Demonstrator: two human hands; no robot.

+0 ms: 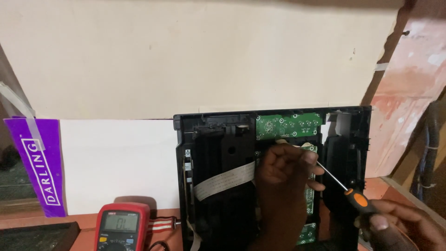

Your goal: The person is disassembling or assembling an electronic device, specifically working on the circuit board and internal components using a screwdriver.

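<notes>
Screwdriver (346, 189) pinched in right hand (399, 225) grip; left hand (283, 179) fingers curled on green board (288, 125).

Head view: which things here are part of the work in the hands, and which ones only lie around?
In use:
- black device frame, standing open
- green circuit board inside it
- white flat cable
- screwdriver, in the right hand
- left hand, on the board area

Lying about:
- red multimeter
- purple paper strip
- white sheet behind

Black casing (218, 153), green circuit board (288, 125), orange-and-black screwdriver (355, 197), red multimeter (121, 227) (grey screen), purple banner (39, 162)
</notes>
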